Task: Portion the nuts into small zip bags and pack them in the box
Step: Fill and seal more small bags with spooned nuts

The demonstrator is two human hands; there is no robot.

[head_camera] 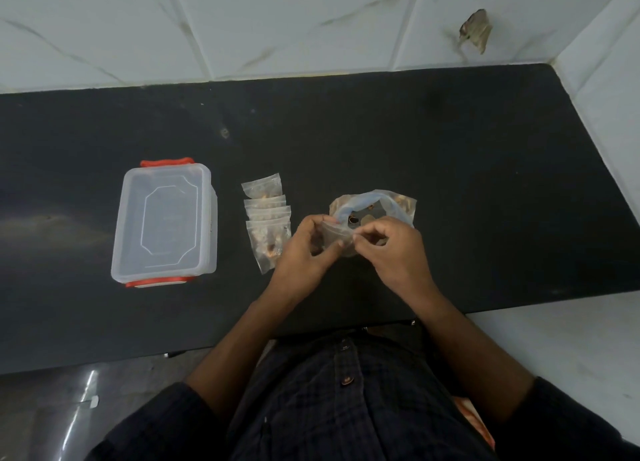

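Clear small zip bag (334, 240) pinched by left hand (306, 249) and right hand (389, 247), apparently sealing it; filled bags (266, 218) staged right of the lidded box (166, 223).

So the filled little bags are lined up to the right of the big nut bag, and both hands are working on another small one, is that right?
Not quite. The head view shows the filled small zip bags lying left of the big nut bag, between it and the lidded plastic box. The left hand and right hand do pinch another small zip bag.
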